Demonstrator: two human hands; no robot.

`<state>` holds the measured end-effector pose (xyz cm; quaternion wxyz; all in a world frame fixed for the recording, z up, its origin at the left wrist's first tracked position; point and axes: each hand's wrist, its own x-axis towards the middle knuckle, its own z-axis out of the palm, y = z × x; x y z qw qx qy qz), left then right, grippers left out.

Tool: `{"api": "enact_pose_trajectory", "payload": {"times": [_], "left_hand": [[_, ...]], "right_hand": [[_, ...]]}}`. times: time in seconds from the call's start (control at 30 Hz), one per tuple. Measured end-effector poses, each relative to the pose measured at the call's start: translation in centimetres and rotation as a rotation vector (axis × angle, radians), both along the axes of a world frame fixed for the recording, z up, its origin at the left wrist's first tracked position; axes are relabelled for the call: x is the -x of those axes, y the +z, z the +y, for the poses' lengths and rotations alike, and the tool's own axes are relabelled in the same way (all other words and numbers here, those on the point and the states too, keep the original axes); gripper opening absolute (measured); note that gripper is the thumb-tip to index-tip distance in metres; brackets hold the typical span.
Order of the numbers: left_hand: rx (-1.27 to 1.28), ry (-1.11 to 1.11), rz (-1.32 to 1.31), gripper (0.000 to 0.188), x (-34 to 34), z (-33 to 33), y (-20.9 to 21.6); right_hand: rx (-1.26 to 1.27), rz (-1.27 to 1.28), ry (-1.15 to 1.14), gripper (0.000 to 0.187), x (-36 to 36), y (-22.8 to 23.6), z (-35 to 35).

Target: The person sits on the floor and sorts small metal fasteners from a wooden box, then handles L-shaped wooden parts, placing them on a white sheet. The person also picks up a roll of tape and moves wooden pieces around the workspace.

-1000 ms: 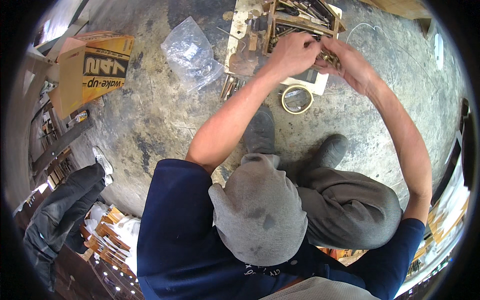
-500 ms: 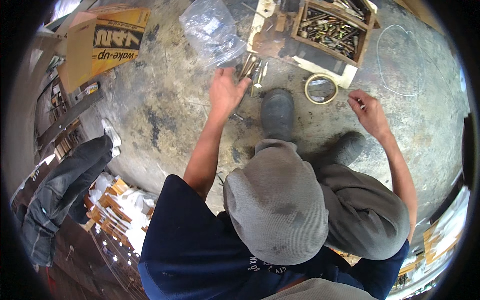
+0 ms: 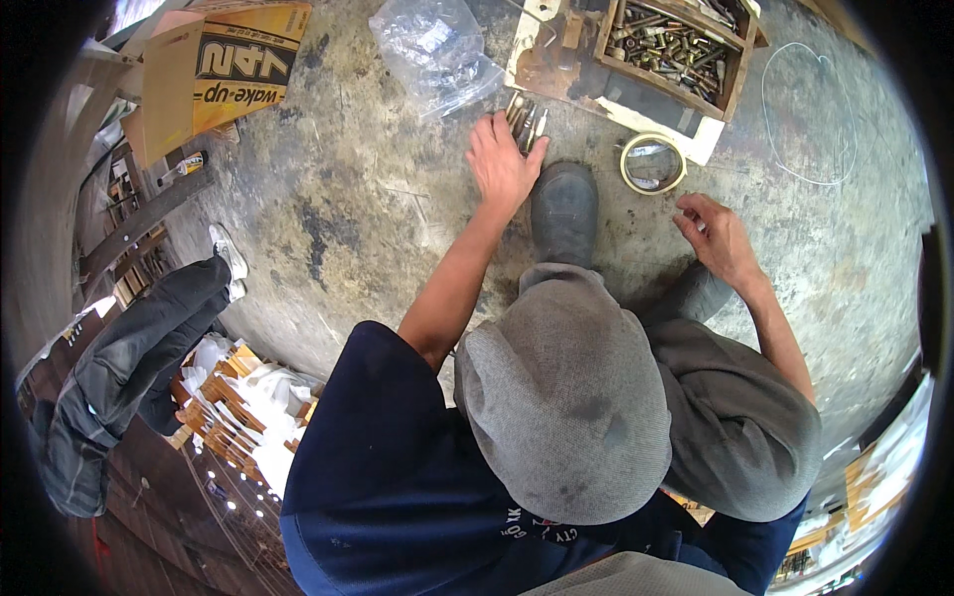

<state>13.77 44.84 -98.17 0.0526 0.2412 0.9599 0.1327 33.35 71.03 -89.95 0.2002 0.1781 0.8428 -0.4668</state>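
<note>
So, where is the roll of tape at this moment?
In the head view the roll of tape lies flat on the concrete floor, upper right of centre, just below the wooden box of bolts and above the right hand.

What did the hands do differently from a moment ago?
Both hands came away from the wooden box of bolts and moved apart. The left hand came down onto the small pile of metal pieces by the shoe. The right hand swung out right, below the tape roll. Box, tape and plastic bag stayed put.
</note>
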Motion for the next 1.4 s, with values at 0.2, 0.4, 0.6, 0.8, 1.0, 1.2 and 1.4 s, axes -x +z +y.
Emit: {"api": "enact_pose_trajectory", "payload": {"times": [0.2, 0.4, 0.6, 0.8, 1.0, 1.2, 1.4], "left_hand": [[0.136, 0.062, -0.108, 0.055, 0.8, 2.5, 1.6], [0.192, 0.083, -0.127, 0.044, 0.7, 2.9, 0.6], [0.133, 0.022, -0.144, 0.045, 0.6, 2.3, 0.0], [0.096, -0.064, -0.210, 0.048, 1.0, 0.9, 0.0], [0.022, -0.112, -0.335, 0.050, 2.2, -0.2, 1.2], [-0.060, -0.316, -0.480, 0.043, 4.8, 3.6, 6.3], [0.099, -0.957, -0.218, 0.035, 7.4, 16.8, 13.3]], "right_hand": [[-0.006, 0.020, 0.059, 0.024, -0.3, 0.2, -0.6], [0.017, -0.007, 0.037, 0.024, -0.2, 0.3, -0.6], [0.005, 0.005, 0.032, 0.024, -0.7, -0.1, -0.8], [0.009, 0.045, 0.036, 0.023, -0.8, -0.1, -0.7], [-0.004, -0.010, 0.021, 0.023, -1.0, 0.4, -0.2], [-0.030, -0.006, 0.026, 0.025, -1.0, -0.5, -0.3], [-0.043, -0.017, -0.012, 0.028, -1.3, -0.6, 0.2]]}}
